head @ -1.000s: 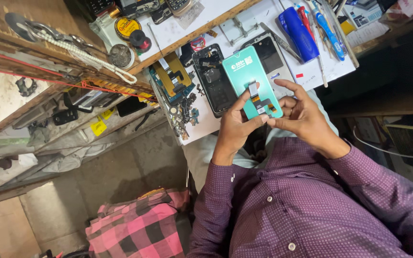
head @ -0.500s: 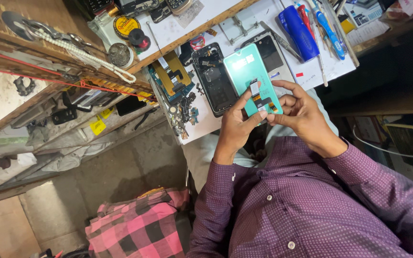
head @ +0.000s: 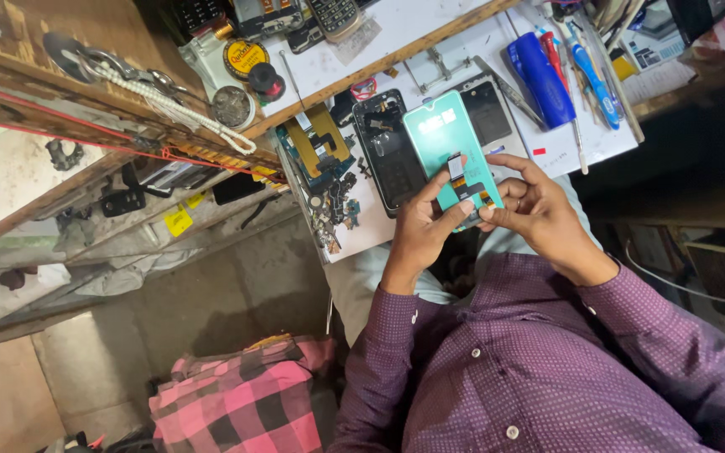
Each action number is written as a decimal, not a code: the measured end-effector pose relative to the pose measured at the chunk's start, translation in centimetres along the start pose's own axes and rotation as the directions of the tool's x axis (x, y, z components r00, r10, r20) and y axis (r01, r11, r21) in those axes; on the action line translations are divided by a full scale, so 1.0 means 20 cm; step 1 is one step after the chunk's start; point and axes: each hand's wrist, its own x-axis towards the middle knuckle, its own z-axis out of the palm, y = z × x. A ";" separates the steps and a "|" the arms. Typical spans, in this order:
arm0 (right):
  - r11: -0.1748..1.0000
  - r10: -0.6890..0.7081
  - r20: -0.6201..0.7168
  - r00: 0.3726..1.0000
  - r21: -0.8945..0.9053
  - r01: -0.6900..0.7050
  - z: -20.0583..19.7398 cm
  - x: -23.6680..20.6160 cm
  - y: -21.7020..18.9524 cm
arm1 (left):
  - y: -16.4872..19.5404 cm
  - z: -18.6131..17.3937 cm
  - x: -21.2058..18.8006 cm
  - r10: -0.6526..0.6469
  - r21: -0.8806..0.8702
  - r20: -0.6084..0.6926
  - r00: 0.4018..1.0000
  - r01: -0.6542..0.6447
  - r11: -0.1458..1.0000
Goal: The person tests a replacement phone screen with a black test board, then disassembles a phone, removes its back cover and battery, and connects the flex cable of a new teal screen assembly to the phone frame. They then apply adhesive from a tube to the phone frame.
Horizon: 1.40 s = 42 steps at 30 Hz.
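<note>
A teal phone screen panel (head: 446,143) is held over the near edge of the white bench (head: 396,50), its back side turned up toward the camera. The left hand (head: 417,226) is closed around the panel's lower left edge, with the thumb laid across the back. The right hand (head: 534,205) is closed on the lower right corner, and its fingertips (head: 488,220) are pressed at the small flex ribbon (head: 456,168) that is seen near the panel's lower middle. Whether the ribbon itself is pinched or merely touched cannot be told, as the fingers hide its end.

Just beside the panel on the left, an opened black phone body (head: 389,147) is laid flat on the bench, its inner frame exposed. To the left of that, a circuit board with yellow tape (head: 316,147) is seen, and a scatter of small parts (head: 333,214) lies near the bench's edge. A second dark phone frame (head: 488,109) is partly covered by the panel's upper right corner. Further right, a blue-handled tool (head: 539,75) and a blue toothbrush (head: 589,71) are set side by side, well apart from the hands. A round tin (head: 247,57) and a small black cap (head: 266,82) stand at the bench's far left. Below, a pink checked cloth (head: 241,398) is seen on the floor, and purple dotted sleeves cover both arms.
</note>
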 end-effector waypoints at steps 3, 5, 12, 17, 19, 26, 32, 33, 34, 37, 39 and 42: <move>1.000 -0.024 0.035 0.999 0.009 0.024 -0.02 0.02 0.00 | 0.01 -0.01 0.00 -0.025 0.009 -0.007 1.000 0.026 1.000; 0.999 -0.032 0.038 0.999 0.003 0.032 -0.02 0.02 0.00 | 0.01 -0.01 0.00 -0.022 0.029 -0.012 1.000 0.023 0.999; 0.991 -0.086 -0.024 0.996 -0.110 0.083 -0.04 0.04 0.04 | -0.02 0.00 0.01 -0.029 0.028 -0.011 1.000 0.030 0.999; 0.976 -0.061 -0.046 0.997 -0.213 0.050 -0.06 0.03 0.07 | -0.02 0.00 0.01 -0.025 -0.034 0.030 0.999 0.026 0.999; 0.975 -0.043 -0.078 0.996 -0.220 0.025 -0.07 0.03 0.08 | -0.01 0.00 0.01 -0.033 -0.049 0.041 0.999 0.035 0.998; 0.956 -0.052 -0.099 0.994 -0.293 0.021 -0.08 0.03 0.08 | 0.00 0.01 -0.01 -0.024 -0.037 0.034 0.999 0.025 0.999; 0.952 -0.052 -0.130 0.990 -0.304 0.010 -0.09 0.03 0.08 | -0.03 0.01 0.00 0.003 0.010 0.035 0.999 -0.004 1.000; 0.956 -0.053 -0.123 0.991 -0.293 0.015 -0.09 0.03 0.09 | -0.03 0.01 0.00 -0.012 0.018 0.028 1.000 0.012 1.000; 0.959 -0.056 -0.118 0.991 -0.282 0.020 -0.09 0.02 0.09 | -0.04 0.01 0.00 -0.027 0.025 0.022 0.999 0.026 0.999; 0.961 -0.045 -0.121 0.992 -0.276 0.010 -0.09 0.02 0.09 | -0.06 0.01 -0.01 -0.004 0.028 0.027 1.000 0.004 1.000; 0.964 -0.029 -0.106 0.994 -0.264 0.000 -0.08 0.03 0.08 | -0.08 0.00 -0.01 -0.037 -0.037 0.021 0.999 0.038 0.999; 0.984 -0.026 -0.008 1.000 -0.178 0.025 -0.06 0.03 0.04 | -0.10 -0.02 0.00 -0.060 -0.102 -0.003 0.998 0.059 0.993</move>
